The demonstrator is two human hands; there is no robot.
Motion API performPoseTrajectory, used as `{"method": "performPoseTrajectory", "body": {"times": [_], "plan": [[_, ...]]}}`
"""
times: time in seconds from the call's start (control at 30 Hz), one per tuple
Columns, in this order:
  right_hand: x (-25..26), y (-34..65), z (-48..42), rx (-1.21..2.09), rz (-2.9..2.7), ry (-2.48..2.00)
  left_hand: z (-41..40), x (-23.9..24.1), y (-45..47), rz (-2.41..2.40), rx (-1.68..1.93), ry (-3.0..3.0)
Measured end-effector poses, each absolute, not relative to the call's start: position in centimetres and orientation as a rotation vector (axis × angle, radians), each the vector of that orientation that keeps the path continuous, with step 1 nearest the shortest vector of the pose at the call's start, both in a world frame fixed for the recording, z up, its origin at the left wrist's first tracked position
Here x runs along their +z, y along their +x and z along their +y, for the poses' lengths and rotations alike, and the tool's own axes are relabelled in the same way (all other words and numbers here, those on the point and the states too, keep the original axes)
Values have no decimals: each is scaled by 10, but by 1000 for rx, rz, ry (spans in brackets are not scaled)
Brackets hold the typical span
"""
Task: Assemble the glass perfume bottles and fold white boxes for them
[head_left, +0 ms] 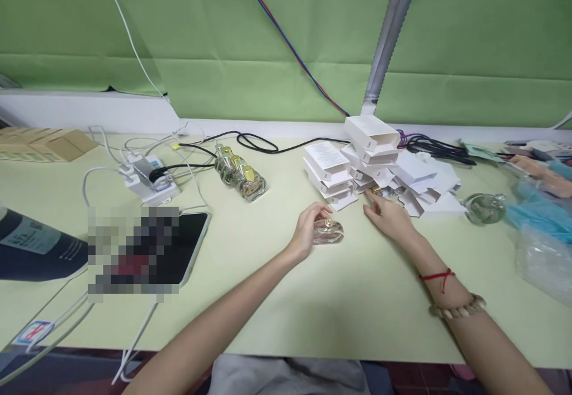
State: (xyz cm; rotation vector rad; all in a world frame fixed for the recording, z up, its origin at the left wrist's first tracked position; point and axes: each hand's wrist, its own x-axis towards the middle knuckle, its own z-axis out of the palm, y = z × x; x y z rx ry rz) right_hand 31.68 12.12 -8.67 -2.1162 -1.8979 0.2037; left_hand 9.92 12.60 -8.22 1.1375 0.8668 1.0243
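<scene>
My left hand [309, 228] is closed around the left end of a clear, oval coil-like item [329, 234] with a round gold piece on top, low at the table. My right hand [389, 216] reaches to the white boxes, thumb and forefinger apart. Its forefinger tip is at a small gold item [376, 191] partly hidden among them. Two neat stacks of white boxes, a left stack [328, 171] and a taller right one [373, 136], stand just beyond my hands. More white boxes [415, 174] lie loosely piled to the right.
A row of similar coiled items [239, 171] with gold and silver tops lies left of centre. A tablet [194, 246], a power strip [149, 180] with cables and a dark cylinder [40, 246] occupy the left. Clear plastic bags [543, 264] and a round transparent object [485, 208] sit right.
</scene>
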Motion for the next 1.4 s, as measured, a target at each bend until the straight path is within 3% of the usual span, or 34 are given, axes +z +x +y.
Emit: {"method": "performPoseTrajectory", "body": {"times": [0.3, 0.63, 0.9, 1.07, 1.4], "plan": [[-83, 314, 121, 264, -1761, -2170, 125, -78, 99, 865, 1016, 1116], [-95, 329, 124, 349, -1645, -1843, 124, -76, 100, 891, 1007, 1109], [-61, 272, 100, 938, -1343, -1299, 121, -86, 100, 872, 907, 1316], [-65, 244, 90, 983, -1384, -971, 121, -86, 99, 910, 831, 1481], [-75, 244, 92, 1010, -1438, -947, 119, -80, 100, 945, 805, 1448]]}}
